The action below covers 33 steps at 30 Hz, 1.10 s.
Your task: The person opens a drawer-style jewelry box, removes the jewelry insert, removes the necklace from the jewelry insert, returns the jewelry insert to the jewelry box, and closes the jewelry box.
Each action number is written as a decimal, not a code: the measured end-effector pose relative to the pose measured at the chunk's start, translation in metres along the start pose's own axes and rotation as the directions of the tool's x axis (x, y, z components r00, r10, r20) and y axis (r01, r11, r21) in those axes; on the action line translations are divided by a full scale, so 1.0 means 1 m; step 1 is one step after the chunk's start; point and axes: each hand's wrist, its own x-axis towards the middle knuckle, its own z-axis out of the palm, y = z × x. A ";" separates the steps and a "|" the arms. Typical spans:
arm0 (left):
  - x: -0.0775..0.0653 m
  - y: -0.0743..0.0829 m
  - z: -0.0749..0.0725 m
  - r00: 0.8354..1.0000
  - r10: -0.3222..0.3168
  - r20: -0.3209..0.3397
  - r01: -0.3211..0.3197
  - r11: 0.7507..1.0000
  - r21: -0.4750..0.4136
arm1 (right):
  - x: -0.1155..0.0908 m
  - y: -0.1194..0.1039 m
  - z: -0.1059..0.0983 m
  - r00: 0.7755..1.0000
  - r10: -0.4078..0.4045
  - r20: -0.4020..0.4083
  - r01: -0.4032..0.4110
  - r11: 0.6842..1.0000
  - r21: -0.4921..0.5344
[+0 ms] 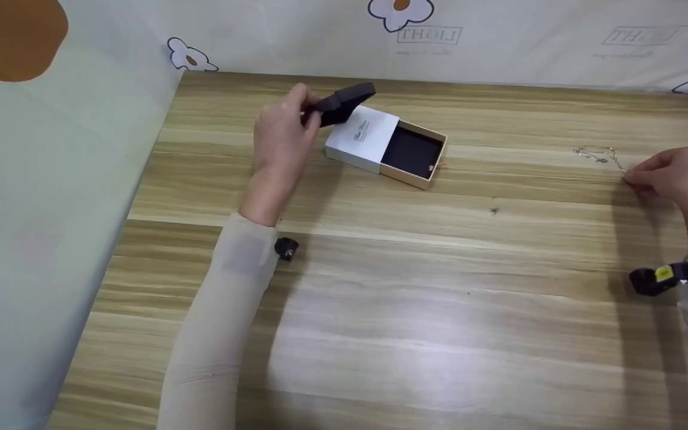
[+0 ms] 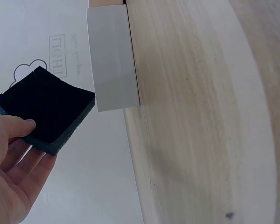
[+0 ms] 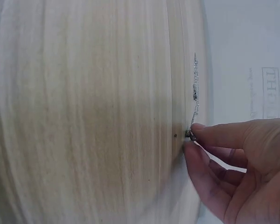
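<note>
My left hand (image 1: 281, 134) pinches a black foam pad (image 2: 46, 105) by one edge, thumb on its dark face and fingers beneath. The pad is tilted in the air, just over the left end of a small white box (image 1: 363, 138). That box has a white sleeve with printed lettering, and its drawer (image 1: 433, 173), dark inside, is slid partly out to the right. At the right, my right hand (image 1: 678, 176) pinches one end of a thin silver chain (image 1: 595, 154) between thumb and forefinger. The rest of the chain lies loosely looped on the table.
The wood-grain table (image 1: 415, 286) meets a pale flower-patterned sheet (image 1: 296, 42) at the back and left. A small dark speck (image 1: 494, 210) sits mid-table. Each wrist carries a small black camera (image 1: 286, 248).
</note>
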 end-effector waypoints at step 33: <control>0.008 0.018 -0.013 0.999 0.046 0.001 -0.046 0.999 -0.023 | -0.017 -0.041 0.000 0.990 -0.124 -0.070 0.114 0.984 -0.140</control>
